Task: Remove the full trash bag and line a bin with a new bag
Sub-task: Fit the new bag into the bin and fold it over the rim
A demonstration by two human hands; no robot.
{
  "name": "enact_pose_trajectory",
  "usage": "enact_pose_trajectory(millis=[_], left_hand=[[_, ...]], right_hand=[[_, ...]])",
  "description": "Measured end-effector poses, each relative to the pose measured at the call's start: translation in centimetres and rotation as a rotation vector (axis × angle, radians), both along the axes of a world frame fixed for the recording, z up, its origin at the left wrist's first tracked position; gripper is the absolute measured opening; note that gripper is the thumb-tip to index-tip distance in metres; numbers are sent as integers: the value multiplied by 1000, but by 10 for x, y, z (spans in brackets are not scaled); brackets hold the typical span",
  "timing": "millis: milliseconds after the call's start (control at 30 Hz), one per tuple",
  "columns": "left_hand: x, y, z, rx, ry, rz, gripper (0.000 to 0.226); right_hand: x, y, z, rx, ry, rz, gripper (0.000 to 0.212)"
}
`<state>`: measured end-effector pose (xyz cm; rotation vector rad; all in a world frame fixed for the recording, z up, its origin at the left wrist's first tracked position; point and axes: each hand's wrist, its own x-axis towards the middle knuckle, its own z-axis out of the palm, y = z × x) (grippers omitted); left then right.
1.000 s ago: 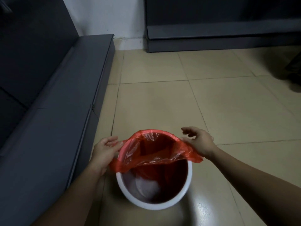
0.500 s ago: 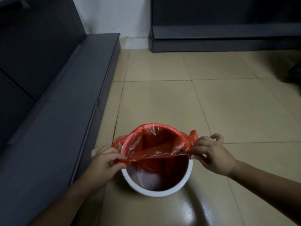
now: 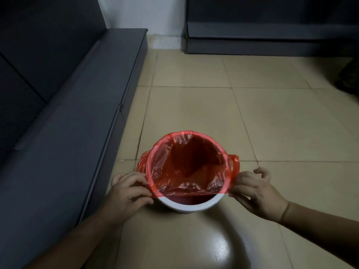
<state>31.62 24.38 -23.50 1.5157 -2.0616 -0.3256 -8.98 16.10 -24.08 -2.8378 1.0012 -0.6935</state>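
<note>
Upright, mouth-up bin, both hands' fingers pinching red bag edge.

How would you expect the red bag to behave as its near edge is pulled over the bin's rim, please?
The red bag looks thin and crinkled, so probably floppy and stretchy. It may slip back unless the left hand and right hand hold on. The white bin looks light; it might shift.
</note>
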Motion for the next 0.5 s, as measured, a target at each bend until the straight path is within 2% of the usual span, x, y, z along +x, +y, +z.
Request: enact_pose_trajectory(millis=[200,400,500], left_hand=[[0,3,-14,-8,-76,-29,16],[2,6,-13,87,-288,-61,12],[2,8,-7,82,-266,-41,14]], right_hand=[[5,7,-4,-14,31,57,14],[7,13,-7,30,117,65,17],[3,14,-2,31,103,62,14]])
